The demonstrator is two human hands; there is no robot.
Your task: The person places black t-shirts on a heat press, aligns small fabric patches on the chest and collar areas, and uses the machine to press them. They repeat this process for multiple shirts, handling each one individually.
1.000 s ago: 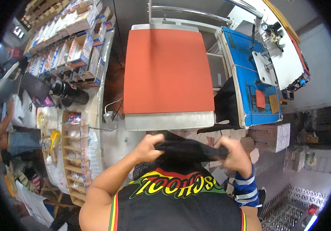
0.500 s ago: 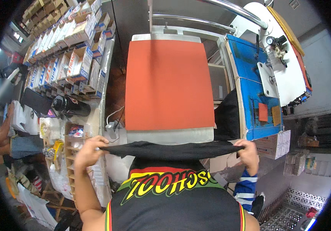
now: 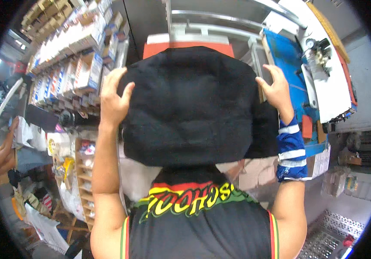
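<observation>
A black cloth (image 3: 189, 103) lies spread over the orange pad (image 3: 185, 45) on the press platen, covering most of it. My left hand (image 3: 115, 93) is at the cloth's upper left edge, fingers apart and curved. My right hand (image 3: 277, 88) is at the upper right edge, fingers also apart. Neither hand visibly grips the fabric. A blue band with white stripes (image 3: 291, 146) wraps my right forearm.
Stacked boxes (image 3: 66, 69) and a compartment tray (image 3: 86, 181) stand left. A blue board (image 3: 279, 47), a white machine part with gauge (image 3: 330, 90) and metal bars (image 3: 213, 14) are right and behind. Another person's arm (image 3: 2, 155) shows far left.
The black cloth, earlier gripped stretched below the platen, has moved forward over the orange pad. Both my hands have moved up with it and now have their fingers apart.
</observation>
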